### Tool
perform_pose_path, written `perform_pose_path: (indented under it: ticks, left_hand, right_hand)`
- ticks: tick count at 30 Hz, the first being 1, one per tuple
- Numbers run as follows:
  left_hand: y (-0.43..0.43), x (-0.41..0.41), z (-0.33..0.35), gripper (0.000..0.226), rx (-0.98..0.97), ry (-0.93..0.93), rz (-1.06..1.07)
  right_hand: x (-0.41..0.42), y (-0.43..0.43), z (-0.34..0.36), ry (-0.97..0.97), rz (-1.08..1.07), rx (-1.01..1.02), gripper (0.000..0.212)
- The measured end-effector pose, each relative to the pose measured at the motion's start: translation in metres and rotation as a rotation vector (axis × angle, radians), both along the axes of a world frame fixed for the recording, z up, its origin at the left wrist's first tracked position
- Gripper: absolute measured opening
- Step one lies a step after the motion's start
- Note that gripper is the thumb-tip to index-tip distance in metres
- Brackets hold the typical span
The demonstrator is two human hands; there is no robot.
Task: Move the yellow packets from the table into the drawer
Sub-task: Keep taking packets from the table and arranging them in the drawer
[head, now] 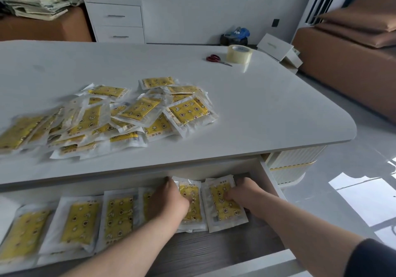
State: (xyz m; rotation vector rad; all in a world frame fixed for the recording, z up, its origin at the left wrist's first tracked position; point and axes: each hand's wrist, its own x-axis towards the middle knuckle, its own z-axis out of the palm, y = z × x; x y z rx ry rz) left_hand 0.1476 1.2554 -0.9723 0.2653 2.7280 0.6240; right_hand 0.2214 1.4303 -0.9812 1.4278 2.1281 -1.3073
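The person's left hand (169, 199) is down in the open drawer (214, 246). Its fingers are bent onto a packet (192, 208). It is not clear if they grip it or just press it flat. The right hand (242, 191) is just beside it, on the last packet (222, 210) in the row. Its thumb lies on top and its fingers curl over the far edge, so it seems to pinch that one. The two packets touch side by side.

More yellow packets (81, 223) lie flat in a row along the drawer, to the left of the hands. A big messy pile (128, 113) of them waits up on the white table (257, 105), so most of the job looks not yet done.

These packets are likely light, thin and bendy. The clear wrap looks shiny, so it may be slippery, and the packets in the pile could slide off each other. A good place to hold one is likely by its clear edge, or flat between thumb and fingers. They do not look easy to break.

Each one is a flat clear bag with a white rim. Inside is a yellow sheet with little stars, moons and round dots on it.

Far back on the table are red scissors (216, 59) and a roll of tape (239, 53).
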Motion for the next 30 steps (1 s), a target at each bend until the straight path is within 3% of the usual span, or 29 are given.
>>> perform_pose_path:
  ticks: [5, 8, 10, 12, 14, 21, 25, 30]
  left_hand:
    - [-0.005, 0.004, 0.009, 0.069, -0.143, 0.128, -0.213]
    - [-0.013, 0.002, 0.019, 0.076, -0.266, 0.274, -0.354]
    - [-0.023, -0.001, 0.022, 0.073, -0.239, 0.345, -0.551]
    - [-0.034, -0.002, 0.021, 0.074, -0.191, 0.307, -0.822]
    - [-0.042, 0.001, 0.020, 0.080, -0.205, 0.238, -0.963]
    - [-0.040, -0.001, 0.006, 0.084, -0.211, 0.201, -0.959]
    - [-0.039, -0.001, 0.003, 0.083, -0.211, 0.208, -0.946]
    - [-0.036, 0.000, -0.001, 0.081, -0.208, 0.211, -0.905]
  right_hand:
    - [0.005, 0.000, 0.008, -0.013, 0.250, 0.202, 0.026]
    - [0.010, -0.001, 0.020, -0.064, 0.477, 0.380, 0.041]
    - [0.014, -0.002, 0.030, -0.095, 0.688, 0.552, 0.053]
    - [0.018, -0.008, 0.038, -0.025, 0.864, 0.673, 0.062]
    - [0.021, -0.012, 0.046, 0.036, 0.994, 0.726, 0.072]
    - [0.024, -0.015, 0.036, -0.093, 1.309, 0.781, 0.099]
    - [0.023, -0.013, 0.031, -0.120, 1.306, 0.789, 0.098]
    - [0.023, -0.013, 0.027, -0.006, 1.208, 0.817, 0.084]
